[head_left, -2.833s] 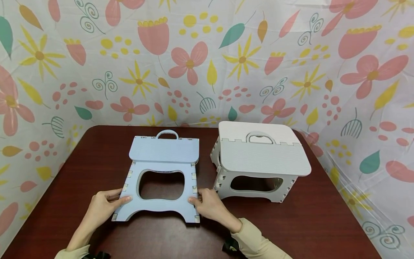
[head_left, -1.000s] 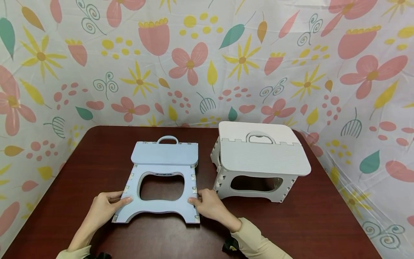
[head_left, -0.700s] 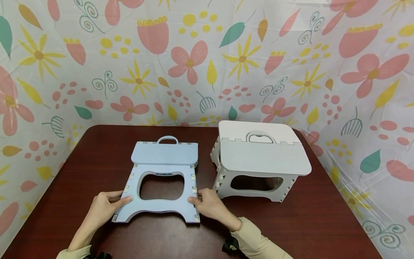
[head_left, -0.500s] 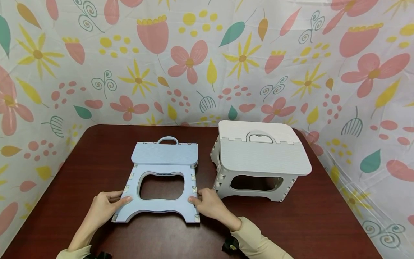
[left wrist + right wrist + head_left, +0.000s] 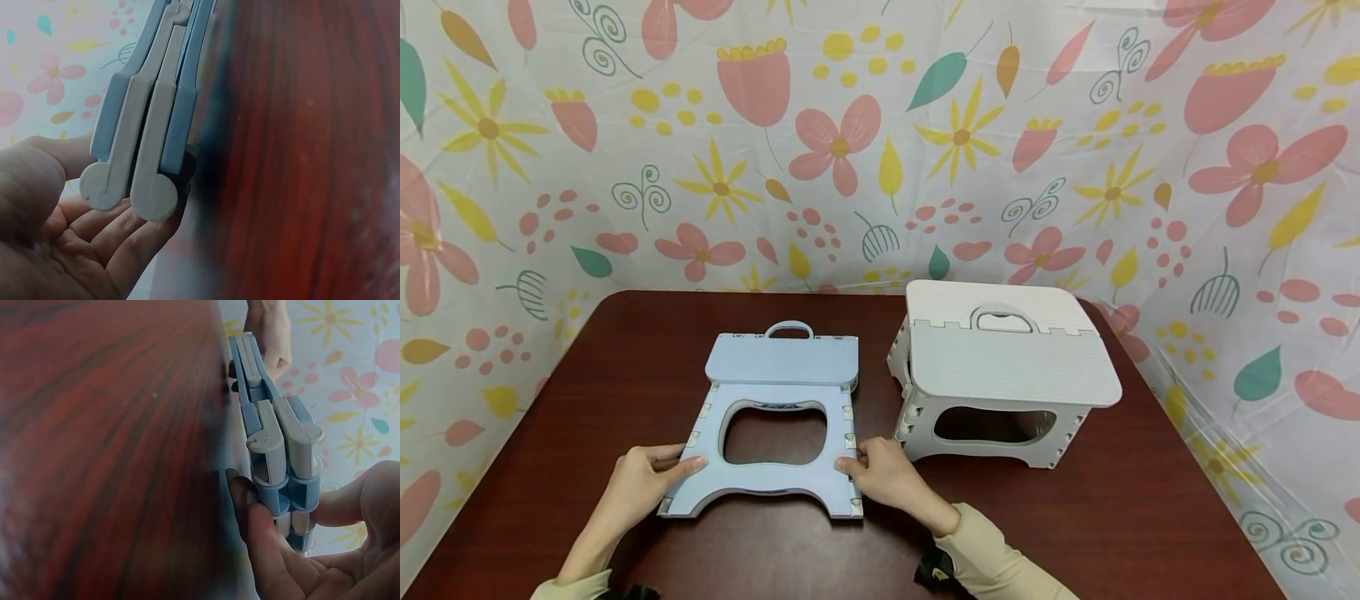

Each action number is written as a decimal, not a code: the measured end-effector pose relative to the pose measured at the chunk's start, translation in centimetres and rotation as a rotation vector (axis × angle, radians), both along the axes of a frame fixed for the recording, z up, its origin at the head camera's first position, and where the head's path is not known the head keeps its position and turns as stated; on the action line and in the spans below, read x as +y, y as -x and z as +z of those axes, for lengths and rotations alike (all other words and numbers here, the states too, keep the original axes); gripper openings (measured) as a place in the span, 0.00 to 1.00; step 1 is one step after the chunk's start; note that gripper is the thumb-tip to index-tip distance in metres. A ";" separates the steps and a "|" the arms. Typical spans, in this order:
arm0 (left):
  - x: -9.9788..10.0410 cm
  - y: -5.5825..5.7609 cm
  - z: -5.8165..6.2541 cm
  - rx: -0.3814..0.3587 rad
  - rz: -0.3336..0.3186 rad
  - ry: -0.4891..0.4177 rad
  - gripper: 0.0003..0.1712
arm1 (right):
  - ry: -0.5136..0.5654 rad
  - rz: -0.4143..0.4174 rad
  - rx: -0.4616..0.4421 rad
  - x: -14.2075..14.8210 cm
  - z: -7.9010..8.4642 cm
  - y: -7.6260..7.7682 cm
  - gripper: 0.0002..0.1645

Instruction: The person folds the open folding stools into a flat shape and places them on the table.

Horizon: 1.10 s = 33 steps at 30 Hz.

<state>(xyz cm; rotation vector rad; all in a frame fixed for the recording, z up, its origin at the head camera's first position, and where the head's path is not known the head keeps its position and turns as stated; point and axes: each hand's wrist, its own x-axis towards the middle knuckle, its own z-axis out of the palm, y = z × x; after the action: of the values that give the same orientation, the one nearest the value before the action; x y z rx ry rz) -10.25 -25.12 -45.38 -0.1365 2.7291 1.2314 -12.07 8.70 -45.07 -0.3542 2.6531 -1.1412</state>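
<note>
A light-blue folding step stool, folded flat, lies low over the table at the left in the head view, its carry handle at the far end. My left hand grips its left edge, thumb on top and fingers underneath. On the opposite edge my right hand holds it the same way. The left wrist view shows the stool's stacked blue and white leg panels end-on, above my left fingers. In the right wrist view, my right thumb and fingers pinch the hinged edge.
A white folding stool stands unfolded to the right, its near left leg close to my right hand. Both are on a dark red-brown table. A flower-patterned sheet hangs behind the table and along its sides.
The blue stool's far end with the handle has sunk lower and nearer in the view, while its near end and both hands stay almost in place. The white stool has not moved.
</note>
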 end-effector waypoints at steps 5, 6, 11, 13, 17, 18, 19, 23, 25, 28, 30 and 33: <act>0.0 0.0 0.0 0.004 0.002 0.002 0.36 | -0.011 -0.004 0.006 0.0 0.0 0.0 0.27; 0.0 0.0 0.0 0.004 0.003 0.003 0.36 | -0.011 -0.003 0.006 0.0 0.0 0.0 0.27; 0.0 0.0 -0.1 0.003 0.006 0.005 0.36 | -0.001 0.003 0.007 0.0 -0.1 0.0 0.28; 0.0 0.0 -0.1 0.003 0.007 0.005 0.36 | 0.004 0.004 0.005 0.0 -0.1 0.0 0.28; 0.0 0.0 -0.1 0.009 0.006 0.006 0.35 | 0.015 0.004 0.011 0.0 -0.2 0.0 0.27; 0.0 0.1 -0.1 0.011 0.006 0.007 0.35 | 0.017 0.003 0.012 0.0 -0.2 0.0 0.26; 0.0 0.0 0.0 0.013 0.006 0.008 0.35 | 0.019 0.001 0.012 0.0 -0.3 0.0 0.26; 0.1 0.0 0.0 0.016 0.003 0.010 0.34 | 0.013 -0.006 0.010 -0.1 -0.3 0.0 0.26; 0.1 0.0 0.0 0.016 0.002 0.011 0.34 | 0.009 -0.005 0.016 -0.1 -0.3 0.0 0.26; 0.1 0.0 0.0 0.016 0.003 0.012 0.34 | 0.006 -0.001 0.020 -0.1 -0.3 0.0 0.27; 0.1 0.0 -0.1 0.018 0.003 0.013 0.34 | 0.008 0.000 0.021 -0.1 -0.3 0.0 0.27; 0.1 0.0 -0.1 0.022 0.001 0.013 0.34 | 0.010 -0.001 0.018 -0.1 -0.2 0.0 0.27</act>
<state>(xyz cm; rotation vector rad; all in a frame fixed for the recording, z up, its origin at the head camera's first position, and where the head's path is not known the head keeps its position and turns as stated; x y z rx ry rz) -10.26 -25.04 -45.44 -0.1265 2.7566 1.2222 -12.08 8.64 -45.32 -0.3672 2.6646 -1.1568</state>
